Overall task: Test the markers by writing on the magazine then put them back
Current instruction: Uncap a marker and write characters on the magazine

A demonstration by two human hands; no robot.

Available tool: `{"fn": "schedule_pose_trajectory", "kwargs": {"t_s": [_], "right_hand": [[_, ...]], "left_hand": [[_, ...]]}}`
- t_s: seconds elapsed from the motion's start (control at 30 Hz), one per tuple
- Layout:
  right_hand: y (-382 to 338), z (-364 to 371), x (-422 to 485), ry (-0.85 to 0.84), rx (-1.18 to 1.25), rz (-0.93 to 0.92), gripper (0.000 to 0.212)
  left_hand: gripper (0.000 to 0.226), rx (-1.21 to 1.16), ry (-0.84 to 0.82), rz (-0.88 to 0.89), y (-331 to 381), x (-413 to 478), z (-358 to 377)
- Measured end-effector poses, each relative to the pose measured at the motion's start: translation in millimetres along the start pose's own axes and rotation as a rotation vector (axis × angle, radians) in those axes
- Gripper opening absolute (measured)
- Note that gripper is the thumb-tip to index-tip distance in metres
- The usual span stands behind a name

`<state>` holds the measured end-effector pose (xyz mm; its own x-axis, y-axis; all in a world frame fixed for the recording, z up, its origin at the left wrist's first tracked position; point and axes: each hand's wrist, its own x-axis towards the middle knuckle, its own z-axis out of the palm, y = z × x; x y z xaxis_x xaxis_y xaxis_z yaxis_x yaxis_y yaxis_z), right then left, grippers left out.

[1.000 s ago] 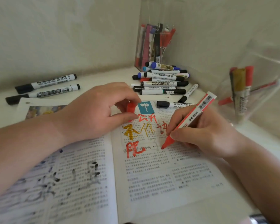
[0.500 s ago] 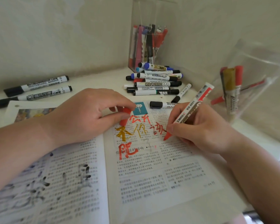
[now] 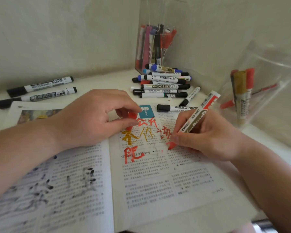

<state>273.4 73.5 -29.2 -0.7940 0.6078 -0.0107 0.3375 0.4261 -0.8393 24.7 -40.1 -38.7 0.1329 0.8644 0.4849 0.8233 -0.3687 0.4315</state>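
Note:
An open magazine (image 3: 158, 187) lies before me, with red, gold and black characters scrawled over its print. My right hand (image 3: 207, 137) grips a red whiteboard marker (image 3: 198, 115) in a writing hold, its red tip touching the right page beside the red characters. My left hand (image 3: 91, 118) rests on the spine area and pinches the marker's red cap (image 3: 131, 116) between thumb and fingers.
A pile of several capped markers (image 3: 163, 83) lies beyond the magazine, in front of a clear box (image 3: 158, 44) holding more pens. Two black markers (image 3: 40, 89) lie at the far left. A clear container (image 3: 259, 88) on the right holds red and gold markers. Walls close the corner.
My right hand has slid the red marker's tip up the right page, closer to the red characters. My left hand keeps its hold on the cap. The view has shifted slightly.

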Motion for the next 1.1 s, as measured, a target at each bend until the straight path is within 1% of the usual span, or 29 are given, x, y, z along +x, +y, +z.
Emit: {"fn": "schedule_pose_trajectory", "kwargs": {"t_s": [0.07,0.17,0.3,0.33,0.4,0.5,0.6,0.7,0.8,0.87,0.97,1.07,1.1], "right_hand": [[0.4,0.3,0.0,-0.016,0.015,-0.003,0.026],[3.3,1.0,1.7,0.045,0.008,-0.021,0.023],[-1.0,-1.2,-1.0,-0.064,0.038,-0.014,0.014],[-0.2,-1.2,-1.1,-0.06,0.056,-0.011,0.015],[2.7,-0.6,-0.3,0.009,0.081,-0.002,0.022],[3.9,1.2,3.0,0.068,-0.026,-0.014,0.028],[1.0,0.3,5.9,0.07,-0.088,-0.023,0.021],[1.2,-0.1,5.8,0.05,-0.086,-0.029,0.015],[3.5,-0.7,5.1,0.032,-0.029,-0.021,0.012],[2.8,-0.8,4.1,0.023,0.036,-0.023,0.016],[6.1,-3.4,4.3,0.068,0.177,-0.043,0.019],[4.1,-5.5,9.1,0.147,0.339,-0.128,0.005],[-1.2,-6.9,12.7,0.167,0.366,-0.168,0.005]], "left_hand": [[0.026,0.003,-0.006,-0.001,0.1,0.1,-0.2],[0.028,-0.005,-0.008,-0.016,0.8,0.1,-0.9],[0.029,-0.015,-0.03,-0.029,2.7,-0.5,-1.2],[0.029,-0.019,-0.034,-0.032,2.9,-0.5,-1.3],[0.031,-0.019,-0.036,-0.032,3.3,-0.5,-1.4],[0.033,-0.017,-0.037,-0.044,3.3,-0.2,-1.5],[0.036,-0.022,-0.034,-0.068,3.2,-0.7,-1.4],[0.038,-0.022,-0.033,-0.091,3.4,-1.8,-1.8],[0.04,-0.048,-0.026,-0.114,3.4,-1.8,-1.5],[0.04,-0.076,-0.029,-0.131,3.7,-1.6,-1.0],[0.042,-0.077,-0.053,-0.154,4.3,-1.3,-1.0],[0.047,-0.063,-0.051,-0.196,5.8,0.1,-2.4],[0.049,-0.065,-0.046,-0.215,6.5,0.6,-3.3]]}}
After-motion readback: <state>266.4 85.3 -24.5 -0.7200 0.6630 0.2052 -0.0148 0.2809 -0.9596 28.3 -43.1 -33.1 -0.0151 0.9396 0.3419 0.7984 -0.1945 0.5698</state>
